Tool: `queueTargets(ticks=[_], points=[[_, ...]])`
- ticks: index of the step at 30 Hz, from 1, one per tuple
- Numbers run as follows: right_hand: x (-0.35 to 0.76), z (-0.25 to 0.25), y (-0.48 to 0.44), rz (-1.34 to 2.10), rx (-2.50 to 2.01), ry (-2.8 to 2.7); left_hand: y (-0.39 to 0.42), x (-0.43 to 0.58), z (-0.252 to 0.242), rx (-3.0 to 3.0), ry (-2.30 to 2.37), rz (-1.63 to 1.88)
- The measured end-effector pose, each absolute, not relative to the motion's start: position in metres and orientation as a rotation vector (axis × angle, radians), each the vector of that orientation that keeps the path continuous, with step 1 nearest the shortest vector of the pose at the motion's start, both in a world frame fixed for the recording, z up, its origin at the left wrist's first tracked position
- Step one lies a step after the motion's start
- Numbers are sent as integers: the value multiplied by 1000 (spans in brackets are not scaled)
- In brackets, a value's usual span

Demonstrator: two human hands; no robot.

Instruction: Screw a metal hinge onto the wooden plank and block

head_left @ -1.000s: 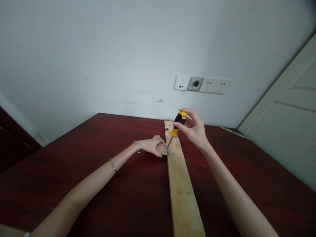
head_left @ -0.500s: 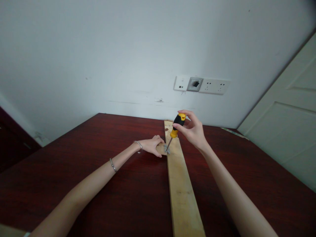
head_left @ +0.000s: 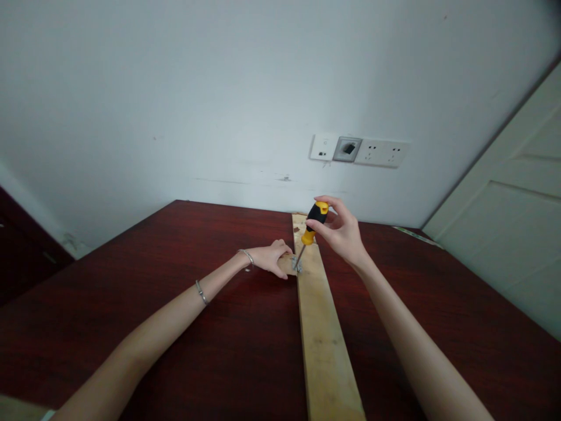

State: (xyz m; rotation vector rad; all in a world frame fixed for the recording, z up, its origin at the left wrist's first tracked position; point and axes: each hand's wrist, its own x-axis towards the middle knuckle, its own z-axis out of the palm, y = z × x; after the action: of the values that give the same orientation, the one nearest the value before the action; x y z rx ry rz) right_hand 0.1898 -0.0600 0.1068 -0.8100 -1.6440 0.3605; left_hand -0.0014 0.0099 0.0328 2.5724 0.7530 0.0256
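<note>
Two hands are busy at the left edge of a long board [head_left: 326, 327], which lies flat on the dark red desk [head_left: 228, 351] and runs away toward the wall [head_left: 245, 117]. The left hand [head_left: 272, 259] grips a short wooden piece [head_left: 288, 264] beside the board's left edge, toward its far end, with the thumb on the near side and the fingers on the far side. That spread likely stops the piece from twisting or sliding away, while leaving the small metal fitting [head_left: 297, 265] uncovered where piece and board meet. The fitting seems to bridge the two, though its exact shape is too small to make out.

The right hand [head_left: 342, 231], over the board, grasps a yellow-and-black screwdriver [head_left: 316, 213] by its handle, thumb and fingertips around the grip; such a light hold would suit turning more than pressing hard. The handle leans rightward and the shaft slants down to the fitting, perhaps because that arm comes in from the board's right. Whether the tip sits in a screw head cannot be told. Beyond the board's far end, wall sockets [head_left: 381, 153] sit higher up, rightward.
</note>
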Motion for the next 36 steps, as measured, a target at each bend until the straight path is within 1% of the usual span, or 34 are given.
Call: queueTargets(ticks=[12, 31, 36], points=[[192, 103, -55, 412, -799, -1615, 11, -2, 31, 2576, 749, 19], [189, 103, -58, 344, -815, -1671, 11, -1, 32, 2583, 759, 18], [187, 105, -61, 275, -823, -1691, 11, -2, 32, 2573, 760, 9]])
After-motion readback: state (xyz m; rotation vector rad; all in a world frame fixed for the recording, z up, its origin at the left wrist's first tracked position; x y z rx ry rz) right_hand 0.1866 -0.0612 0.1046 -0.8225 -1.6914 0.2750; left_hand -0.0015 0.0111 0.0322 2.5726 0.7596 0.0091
